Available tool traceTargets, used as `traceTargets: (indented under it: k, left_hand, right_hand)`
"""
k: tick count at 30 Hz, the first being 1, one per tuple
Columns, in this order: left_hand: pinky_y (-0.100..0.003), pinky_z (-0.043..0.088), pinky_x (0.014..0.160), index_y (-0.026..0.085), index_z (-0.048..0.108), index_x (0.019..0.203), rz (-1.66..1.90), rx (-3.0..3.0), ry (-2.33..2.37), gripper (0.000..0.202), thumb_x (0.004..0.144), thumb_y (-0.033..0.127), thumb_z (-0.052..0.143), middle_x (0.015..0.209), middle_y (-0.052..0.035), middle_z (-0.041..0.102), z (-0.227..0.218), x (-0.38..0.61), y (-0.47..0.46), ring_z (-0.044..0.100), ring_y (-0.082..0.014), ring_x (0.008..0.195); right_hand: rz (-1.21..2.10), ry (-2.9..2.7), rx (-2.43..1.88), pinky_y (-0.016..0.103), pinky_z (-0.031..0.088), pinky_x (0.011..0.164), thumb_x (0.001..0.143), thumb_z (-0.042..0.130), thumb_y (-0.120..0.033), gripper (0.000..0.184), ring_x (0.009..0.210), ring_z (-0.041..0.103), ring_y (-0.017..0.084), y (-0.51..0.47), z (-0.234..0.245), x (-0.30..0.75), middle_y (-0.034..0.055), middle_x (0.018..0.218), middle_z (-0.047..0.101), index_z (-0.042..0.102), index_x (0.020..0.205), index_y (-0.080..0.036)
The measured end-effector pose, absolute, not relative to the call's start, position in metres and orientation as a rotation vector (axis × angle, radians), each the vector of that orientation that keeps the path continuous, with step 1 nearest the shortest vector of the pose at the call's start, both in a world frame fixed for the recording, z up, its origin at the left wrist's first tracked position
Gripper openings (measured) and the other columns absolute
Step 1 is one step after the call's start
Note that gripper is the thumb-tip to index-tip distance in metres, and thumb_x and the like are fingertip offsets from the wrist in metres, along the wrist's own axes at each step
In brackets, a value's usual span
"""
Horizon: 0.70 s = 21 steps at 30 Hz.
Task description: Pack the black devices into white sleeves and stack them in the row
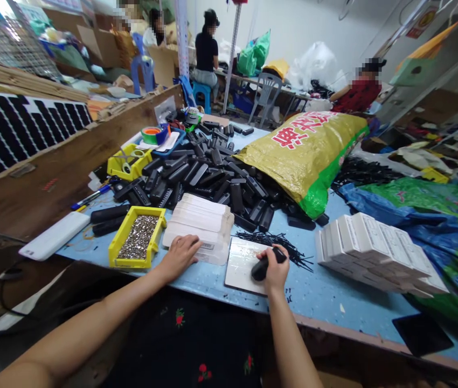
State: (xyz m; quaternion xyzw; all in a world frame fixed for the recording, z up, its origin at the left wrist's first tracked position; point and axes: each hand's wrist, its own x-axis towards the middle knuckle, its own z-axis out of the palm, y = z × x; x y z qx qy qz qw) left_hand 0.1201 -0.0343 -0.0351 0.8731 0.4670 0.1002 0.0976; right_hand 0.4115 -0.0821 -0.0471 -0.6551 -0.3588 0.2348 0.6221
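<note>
My right hand (277, 269) is wrapped round a black oblong plastic case (259, 269), held tilted over a pale, shiny square board (239, 269). My left hand (181, 256) lies with its fingers stretched out on the near left part of a fanned stack of flat white cartons (200, 215). Left of that hand is a yellow bin (116, 250) full of small shiny metal pieces. Thin black strips (289, 249) lie loosely just beyond the board. A large heap of similar black cases (213, 180) spreads behind the cartons.
Stacked white boxes (374, 248) stand on the right, with a dark flat pad (423, 333) nearer the edge. A big yellow-green sack (302, 156) lies on the heap's right. Tape rolls (154, 134), a second yellow bin (130, 168) and a white slab (55, 234) are leftward. Several people sit farther back.
</note>
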Motion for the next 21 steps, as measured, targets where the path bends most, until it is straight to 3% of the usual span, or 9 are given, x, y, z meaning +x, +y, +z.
traceTargets:
  k: [2,4,7,11,13,15,18,21]
  left_hand:
    - [-0.046,0.035,0.098,0.017,0.057,0.111,0.191,2.520,1.401,0.032,0.079,0.013,0.050,0.112,-0.0130,0.060,-0.014,0.125,-0.034,0.052,-0.0274,0.111]
    - [-0.040,0.041,0.090,0.017,0.060,0.099,0.134,2.454,1.325,0.023,0.080,0.014,0.047,0.099,-0.0099,0.064,0.013,0.127,-0.033,0.057,-0.0248,0.098]
    - [-0.032,0.044,0.089,0.020,0.059,0.105,0.189,2.193,0.983,0.025,0.085,0.025,0.044,0.104,-0.0064,0.065,0.048,0.130,-0.038,0.059,-0.0207,0.097]
    - [-0.030,0.046,0.088,0.019,0.063,0.101,0.407,1.655,0.772,0.028,0.084,0.037,0.049,0.099,-0.0059,0.067,0.053,0.140,-0.059,0.061,-0.0202,0.095]
    - [-0.031,0.048,0.085,0.019,0.059,0.105,0.513,1.441,0.793,0.034,0.076,0.037,0.060,0.097,-0.0057,0.067,0.041,0.140,-0.070,0.062,-0.0203,0.093]
    - [-0.032,0.049,0.083,0.021,0.049,0.117,0.508,1.336,0.761,0.060,0.063,0.034,0.074,0.097,-0.0044,0.067,0.028,0.134,-0.079,0.062,-0.0203,0.092]
    - [-0.031,0.049,0.077,0.024,0.039,0.127,0.489,1.405,0.899,0.089,0.050,0.030,0.083,0.087,-0.0015,0.069,0.019,0.117,-0.085,0.064,-0.0200,0.080]
    - [-0.030,0.048,0.078,0.026,0.048,0.125,0.551,1.570,1.056,0.080,0.053,0.031,0.082,0.090,-0.0051,0.070,0.029,0.107,-0.083,0.064,-0.0231,0.083]
  right_hand:
    - [0.294,-0.847,-1.716,0.041,0.048,0.079,0.071,0.064,-0.043,0.045,0.083,0.060,0.023,-0.079,-0.048,0.418,0.0079,0.089,0.061,0.051,0.104,-0.016]
    - [0.055,-1.022,-1.732,0.044,0.042,0.090,0.073,0.064,-0.040,0.045,0.102,0.054,0.026,-0.083,-0.039,0.412,0.0134,0.107,0.057,0.052,0.108,-0.014]
    - [0.024,-1.465,-1.436,0.041,0.044,0.090,0.085,0.054,-0.027,0.027,0.101,0.054,0.022,-0.094,-0.009,0.377,0.0093,0.103,0.057,0.056,0.111,-0.019]
    - [0.061,-1.857,-1.197,0.043,0.040,0.095,0.085,0.059,-0.025,0.039,0.109,0.048,0.025,-0.102,0.023,0.323,0.0105,0.116,0.053,0.054,0.124,-0.024]
    - [0.094,-1.877,-1.192,0.042,0.039,0.094,0.085,0.060,-0.026,0.027,0.106,0.048,0.024,-0.105,0.028,0.312,0.0093,0.111,0.053,0.061,0.112,-0.024]
    - [0.213,-1.962,-1.179,0.040,0.040,0.090,0.084,0.062,-0.027,0.010,0.101,0.048,0.023,-0.111,0.027,0.313,0.0071,0.103,0.055,0.065,0.092,-0.023]
    - [0.389,-2.109,-1.216,0.040,0.038,0.089,0.083,0.064,-0.027,0.005,0.100,0.047,0.023,-0.125,0.026,0.319,0.0061,0.102,0.056,0.064,0.081,-0.022]
    - [0.534,-1.957,-1.274,0.040,0.037,0.090,0.083,0.063,-0.026,0.005,0.100,0.047,0.022,-0.131,0.025,0.322,0.0063,0.101,0.055,0.063,0.080,-0.021]
